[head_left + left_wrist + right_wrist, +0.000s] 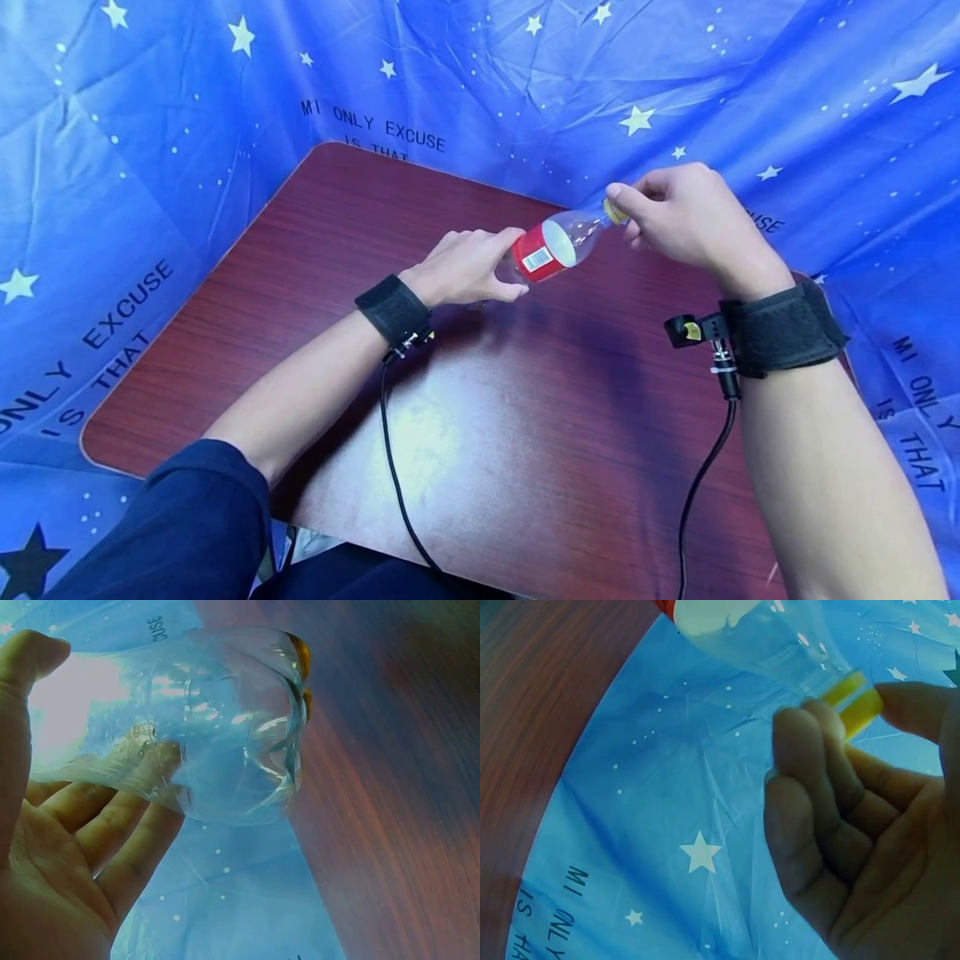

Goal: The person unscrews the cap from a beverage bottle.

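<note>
Against blue star-printed cloth (465, 42), above a reddish-brown tabletop (300, 258), holds a clear bottle (576, 242) with a red label (537, 252), tilted, base toward the left. Grips its lower part with the left hand (471, 268), thumb and fingers spread to the bottle's width. Pinches the yellow cap (616, 212) with the right hand (678, 215), drawn nearly together round it. Works near the tabletop's far edge, with cloth just beyond and more tabletop leftward and nearer. Wears black wristbands (394, 310), trailing black cables (386, 400) over the near tabletop, between the forearms (300, 392).

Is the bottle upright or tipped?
Tipped: in the head view the bottle slants sideways from the left hand to the right hand.
</note>
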Demonstrator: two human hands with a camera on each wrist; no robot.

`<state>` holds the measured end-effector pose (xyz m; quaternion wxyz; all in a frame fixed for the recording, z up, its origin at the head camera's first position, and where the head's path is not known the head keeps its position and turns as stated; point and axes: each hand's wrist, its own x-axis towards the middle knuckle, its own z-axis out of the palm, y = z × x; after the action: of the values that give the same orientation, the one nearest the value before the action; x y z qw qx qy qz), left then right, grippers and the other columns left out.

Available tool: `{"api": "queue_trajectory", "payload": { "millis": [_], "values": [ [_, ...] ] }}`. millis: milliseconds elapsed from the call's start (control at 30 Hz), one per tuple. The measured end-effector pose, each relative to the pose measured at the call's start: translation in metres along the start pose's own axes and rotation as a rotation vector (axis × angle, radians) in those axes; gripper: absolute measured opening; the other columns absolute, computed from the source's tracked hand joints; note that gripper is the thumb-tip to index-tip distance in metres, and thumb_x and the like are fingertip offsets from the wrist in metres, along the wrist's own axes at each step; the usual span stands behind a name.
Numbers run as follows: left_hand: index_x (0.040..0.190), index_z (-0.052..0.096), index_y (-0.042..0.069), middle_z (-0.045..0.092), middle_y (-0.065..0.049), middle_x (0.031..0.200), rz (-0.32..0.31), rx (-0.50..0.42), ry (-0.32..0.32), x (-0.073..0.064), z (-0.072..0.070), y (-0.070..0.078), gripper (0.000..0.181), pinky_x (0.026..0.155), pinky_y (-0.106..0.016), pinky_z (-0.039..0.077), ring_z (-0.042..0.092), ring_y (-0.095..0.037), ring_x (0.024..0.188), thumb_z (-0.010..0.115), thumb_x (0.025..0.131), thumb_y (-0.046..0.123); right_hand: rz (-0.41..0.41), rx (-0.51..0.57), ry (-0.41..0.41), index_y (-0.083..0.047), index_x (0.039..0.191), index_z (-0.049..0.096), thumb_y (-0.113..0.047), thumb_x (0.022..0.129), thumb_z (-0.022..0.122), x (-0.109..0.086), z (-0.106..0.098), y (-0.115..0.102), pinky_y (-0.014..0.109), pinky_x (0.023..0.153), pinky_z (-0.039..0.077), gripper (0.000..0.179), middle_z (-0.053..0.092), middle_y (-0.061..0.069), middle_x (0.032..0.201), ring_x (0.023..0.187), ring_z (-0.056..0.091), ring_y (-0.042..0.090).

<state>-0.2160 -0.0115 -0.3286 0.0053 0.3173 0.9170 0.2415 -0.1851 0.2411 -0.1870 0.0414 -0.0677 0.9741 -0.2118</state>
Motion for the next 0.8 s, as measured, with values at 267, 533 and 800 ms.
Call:
{"api": "queue_trajectory", "payload": {
  "millis": [267, 533, 800],
  "values": [
    [0.142, 0.052, 0.020, 0.073, 0.002, 0.111, -0.002, -0.025, 0.007, -0.0012, 0.0002, -0.0028, 0.069, 0.070, -0.035, 0.049, 0.065, -0.014, 0.089, 0.076, 0.088, 0.056, -0.069, 0.025, 0.008, -0.017, 0.130, 0.071, -0.046, 0.105, 0.056, -0.0021, 0.0009, -0.0029, 0.029, 0.064, 0.044, 0.041, 0.075, 0.004, 0.094, 0.077, 0.066, 0.010],
    [0.142, 0.053, 0.019, 0.074, 0.001, 0.115, -0.017, -0.020, 0.013, 0.0002, -0.0015, -0.0004, 0.070, 0.074, -0.038, 0.052, 0.067, -0.014, 0.095, 0.075, 0.088, 0.057, -0.144, 0.092, 0.025, -0.016, 0.141, 0.064, -0.023, 0.104, 0.057, -0.0054, 0.0012, -0.0044, 0.022, 0.064, 0.048, 0.038, 0.070, 0.012, 0.117, 0.075, 0.069, 0.002],
    [0.142, 0.053, 0.019, 0.073, 0.002, 0.109, -0.003, -0.027, 0.015, -0.0004, 0.0000, 0.0031, 0.069, 0.069, -0.036, 0.049, 0.065, -0.014, 0.089, 0.075, 0.088, 0.057, -0.035, 0.085, -0.020, -0.018, 0.157, 0.045, -0.061, 0.103, 0.050, -0.0023, -0.0026, -0.0049, 0.027, 0.069, 0.052, 0.069, 0.067, 0.013, 0.128, 0.079, 0.068, 0.012]
  ]
}}
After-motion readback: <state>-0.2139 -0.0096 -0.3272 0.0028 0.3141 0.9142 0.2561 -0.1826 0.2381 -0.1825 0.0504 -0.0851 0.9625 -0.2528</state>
